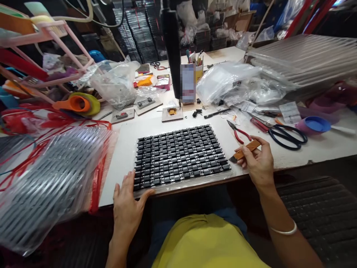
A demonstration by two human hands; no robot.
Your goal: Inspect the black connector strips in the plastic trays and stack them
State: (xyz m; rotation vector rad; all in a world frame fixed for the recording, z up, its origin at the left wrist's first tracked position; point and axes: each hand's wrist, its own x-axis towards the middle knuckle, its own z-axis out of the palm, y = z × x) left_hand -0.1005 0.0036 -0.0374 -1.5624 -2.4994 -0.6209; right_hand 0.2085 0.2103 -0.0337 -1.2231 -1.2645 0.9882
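Left hand (126, 203) lies flat and open on the near edge of the worktop (320, 149), fingers spread, thumb touching the front left corner of the tray (181, 158). Right hand (258, 162) is closed around a brown-handled knife (245, 150), blade pointing toward the tray's right edge, just beside it but apart. Tray sits centred on the worktop in front of the person, filled with rows of small black parts. Red-handled cutters (238, 132) lie just behind the knife. Black scissors (287, 136) lie further right, near a blue cup (312, 124). Bagged stack of clear trays (52, 182) rests at the left, overhanging the worktop edge. Black post (171, 48) stands behind the tray.
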